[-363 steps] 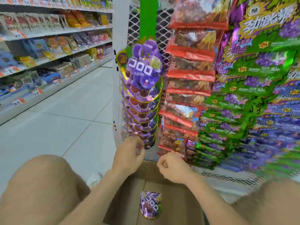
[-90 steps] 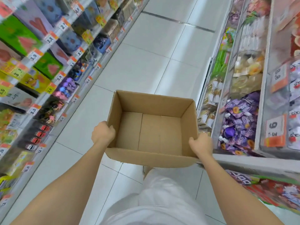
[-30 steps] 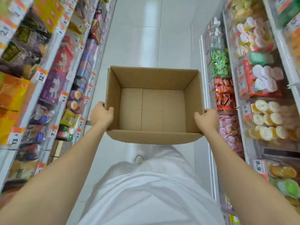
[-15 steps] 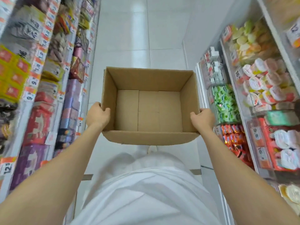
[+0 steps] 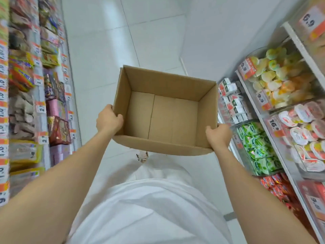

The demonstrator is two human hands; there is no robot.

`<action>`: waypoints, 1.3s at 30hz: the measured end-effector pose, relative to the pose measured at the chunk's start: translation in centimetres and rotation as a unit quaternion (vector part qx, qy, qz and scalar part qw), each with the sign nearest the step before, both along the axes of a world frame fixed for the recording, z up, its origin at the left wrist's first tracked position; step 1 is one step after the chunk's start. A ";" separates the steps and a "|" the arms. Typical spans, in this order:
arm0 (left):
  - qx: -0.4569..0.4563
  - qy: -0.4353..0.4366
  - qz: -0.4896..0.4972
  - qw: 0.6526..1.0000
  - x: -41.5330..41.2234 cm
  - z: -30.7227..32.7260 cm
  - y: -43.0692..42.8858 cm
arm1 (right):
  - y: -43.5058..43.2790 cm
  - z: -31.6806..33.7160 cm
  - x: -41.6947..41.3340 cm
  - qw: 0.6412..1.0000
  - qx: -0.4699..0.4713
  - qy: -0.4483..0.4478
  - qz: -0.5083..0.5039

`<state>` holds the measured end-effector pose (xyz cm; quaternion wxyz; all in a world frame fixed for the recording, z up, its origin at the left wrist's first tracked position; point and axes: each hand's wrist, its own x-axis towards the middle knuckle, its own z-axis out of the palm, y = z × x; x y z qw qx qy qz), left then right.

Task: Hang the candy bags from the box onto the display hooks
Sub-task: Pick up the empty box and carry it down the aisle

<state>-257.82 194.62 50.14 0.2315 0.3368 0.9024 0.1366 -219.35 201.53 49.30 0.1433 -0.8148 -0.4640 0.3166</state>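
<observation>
Candy bags do not show anywhere in the box (image 5: 168,81), whose bottom is bare cardboard. The hanging therefore looks done, and the step in hand is probably carrying the empty carton along the aisle. Nearest the camera is a white shirt (image 5: 149,208), and both forearms reach out from it. The left grip (image 5: 109,120) clasps the box's left wall near its near corner, with the fingers curled over the rim. The right grip (image 5: 219,136) clamps the near right corner in the same way. The box tips slightly, so it would ride better levelled, with both grips at matching points on opposite walls. A shoe (image 5: 142,156) peeks out under the near edge, and the carton hides the step ahead, so holding it a little lower or off to one side would help. Beyond lies pale tiled floor (image 5: 105,41). The right shelves (image 5: 281,120) stand just beside the box's right wall and call for clearance, while the left shelves (image 5: 22,85) are well apart. No display hooks are in view.
</observation>
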 end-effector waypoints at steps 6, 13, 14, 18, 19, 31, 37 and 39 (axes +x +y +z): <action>-0.042 0.003 -0.103 0.994 -4.3 -1.3 17.9 | 8.4 -2.3 -4.8 0.991 -0.023 -0.008 -0.130; -0.073 0.006 -0.170 0.983 -6.8 -9.4 35.4 | 18.1 -10.9 -8.8 0.971 -0.056 0.016 -0.231; -0.080 0.007 -0.179 0.981 -7.1 -10.6 37.4 | 19.4 -12.2 -9.4 0.968 -0.063 0.018 -0.241; -0.105 0.009 -0.230 0.967 -8.0 -15.7 44.8 | 23.5 -17.1 -11.4 0.954 -0.099 0.010 -0.282; -0.109 0.006 -0.243 0.964 -8.2 -17.1 46.6 | 24.4 -18.4 -11.9 0.951 -0.104 0.005 -0.292; -0.152 0.012 -0.347 0.925 -6.9 -38.6 62.9 | 30.9 -39.5 -18.4 0.873 -0.170 0.026 -0.456; -0.121 0.042 -0.348 0.929 -4.9 -51.9 68.2 | 34.6 -52.5 -20.3 0.844 -0.146 0.030 -0.516; -0.110 0.038 -0.344 0.932 -4.7 -55.7 69.4 | 35.6 -55.7 -20.5 0.844 -0.127 0.024 -0.520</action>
